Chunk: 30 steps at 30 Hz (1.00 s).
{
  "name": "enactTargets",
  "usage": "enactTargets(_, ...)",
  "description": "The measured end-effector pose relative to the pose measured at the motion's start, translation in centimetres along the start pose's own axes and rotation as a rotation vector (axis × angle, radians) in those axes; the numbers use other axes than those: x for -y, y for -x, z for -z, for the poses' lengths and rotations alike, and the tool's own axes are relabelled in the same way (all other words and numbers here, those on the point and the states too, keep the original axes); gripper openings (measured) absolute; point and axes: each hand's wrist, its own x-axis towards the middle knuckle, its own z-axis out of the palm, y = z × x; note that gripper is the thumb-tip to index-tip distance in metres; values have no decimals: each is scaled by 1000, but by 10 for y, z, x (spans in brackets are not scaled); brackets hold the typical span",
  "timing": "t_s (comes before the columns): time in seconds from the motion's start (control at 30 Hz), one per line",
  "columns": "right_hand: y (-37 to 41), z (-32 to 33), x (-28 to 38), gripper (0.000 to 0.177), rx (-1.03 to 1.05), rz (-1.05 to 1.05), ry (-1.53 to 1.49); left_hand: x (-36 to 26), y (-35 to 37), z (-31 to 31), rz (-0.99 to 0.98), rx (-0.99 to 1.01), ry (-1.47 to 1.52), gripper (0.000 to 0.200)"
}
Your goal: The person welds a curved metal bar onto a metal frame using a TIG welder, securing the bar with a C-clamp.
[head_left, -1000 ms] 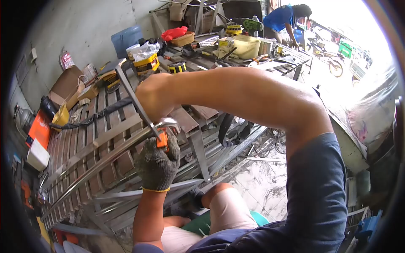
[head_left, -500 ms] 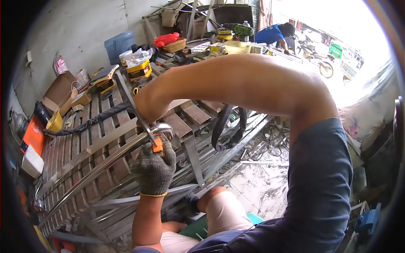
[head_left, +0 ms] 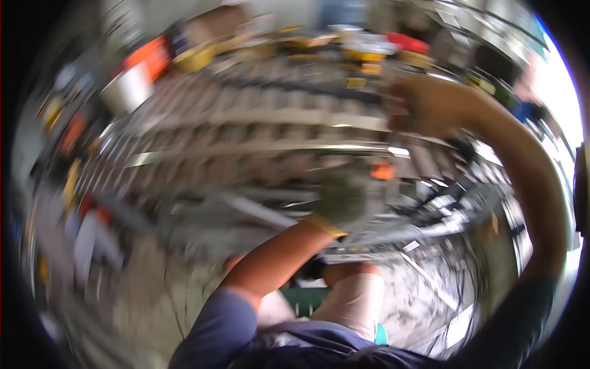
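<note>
Motion blur smears the whole head view. My left hand point(head_left: 343, 195), in a dark grey knit glove with a yellow cuff, is closed at the near side of the metal frame. At its fingertips shows the orange part of a tool point(head_left: 382, 170); its long metal blade cannot be made out now. A shiny metal tube point(head_left: 276, 149) runs sideways just beyond the glove. My bare right hand point(head_left: 421, 109) hangs over the far side of the tube, above the slatted surface. Its fingers are too blurred to tell what they hold.
A slatted metal rack point(head_left: 203, 126) spans the middle. Behind it sit a white container point(head_left: 128, 89), an orange box point(head_left: 147, 58), yellow-black boxes point(head_left: 365, 52) and a red item point(head_left: 409, 43). Metal bars and cables lie on the stained floor point(head_left: 405, 295) at right.
The view has swung to the left, so the rack, tube and both hands appear further right. My right hand now shows farther from the gloved hand. Everything has become blurred.
</note>
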Motion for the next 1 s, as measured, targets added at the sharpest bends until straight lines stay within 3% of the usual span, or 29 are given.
enactTargets(0.03, -1, 1, -2, 31, 10, 4, 32, 2, 3, -2, 5, -17, 50, 23)
enactTargets(0.07, -2, -1, 10, 31, -7, -203, 78, 14, 30, -27, 89, 77, -199, 23)
enactTargets(0.13, -12, -12, 4, 26, -116, -109, 64, -6, 8, 0, 100, 5, -278, 34)
enactTargets(0.2, -18, -21, -4, 22, -189, -15, 17, -8, 7, 11, 173, 70, -346, 35)
enactTargets(0.37, -16, -32, -18, 12, -225, 190, -128, -3, 4, -13, 249, 79, -76, 40)
enactTargets(0.47, -21, -30, -20, 20, -246, 335, -73, -6, 9, 7, 50, 42, -486, 37)
enactTargets(0.5, -22, -28, -27, 26, -233, 353, -37, 6, 13, -9, -64, -10, -500, 27)
enactTargets(0.53, -24, -26, -36, 33, -221, 371, -1, 9, 9, -11, -33, -15, -205, 23)
enactTargets(0.57, -26, -24, -45, 40, -209, 389, 35, 7, 4, -9, 15, -105, -119, 24)
enactTargets(0.6, -15, -12, -14, 29, -98, 127, 2, -3, 0, 3, 148, 12, -207, 31)
enactTargets(0.63, -21, -15, -26, 30, -107, 179, 99, -3, -1, 2, 115, -44, -289, 35)
enactTargets(0.7, -9, -8, 8, 26, 74, -258, -96, -9, -6, 5, 96, -104, -313, 33)
enactTargets(0.8, -24, -27, -14, 25, -142, 228, 89, -10, -5, 8, 79, -126, -302, 29)
enactTargets(0.9, -19, -23, -14, 24, -141, 369, -11, -12, -4, 13, 69, -144, -250, 27)
enactTargets(0.93, -7, -16, 3, 30, -123, 277, -23, -10, -1, 14, 67, -125, -257, 27)
enactTargets(1.0, -7, -17, 3, 30, -156, 307, 7, -11, 0, 20, 86, -101, -250, 24)
